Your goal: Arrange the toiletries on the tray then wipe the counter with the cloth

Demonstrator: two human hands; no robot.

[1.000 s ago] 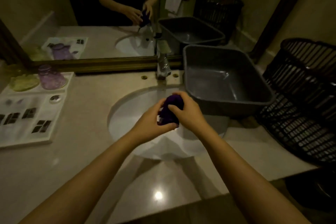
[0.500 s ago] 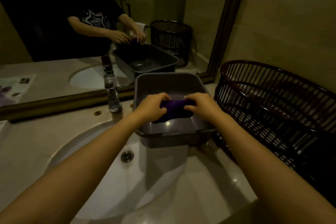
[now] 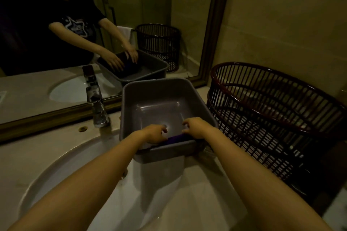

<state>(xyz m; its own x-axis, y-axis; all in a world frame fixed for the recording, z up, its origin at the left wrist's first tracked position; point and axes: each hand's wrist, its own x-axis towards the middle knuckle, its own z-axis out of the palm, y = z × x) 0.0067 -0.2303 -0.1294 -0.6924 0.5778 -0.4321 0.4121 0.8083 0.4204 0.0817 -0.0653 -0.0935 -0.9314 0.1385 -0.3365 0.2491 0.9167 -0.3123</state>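
A purple cloth (image 3: 175, 139) lies low inside the grey plastic tub (image 3: 131, 88), against its near wall, mostly hidden by that wall. My left hand (image 3: 155, 134) rests on the cloth's left end and my right hand (image 3: 196, 127) on its right end, both reaching over the tub's near rim with fingers bent down. The mirror reflection shows both hands laid flat on the dark cloth in the tub. The tray with toiletries is out of view.
The tub stands on the beige counter (image 3: 47, 142), overhanging the white sink basin (image 3: 78, 165). A chrome tap (image 3: 95, 103) rises to the tub's left before the mirror (image 3: 112, 24). A dark slatted basket (image 3: 272, 118) stands right of the tub by the wall.
Both hands carried the cloth from over the sink to the tub and lowered it inside. The fingers have loosened from a grip to resting on it. My view swung right, losing the tray.
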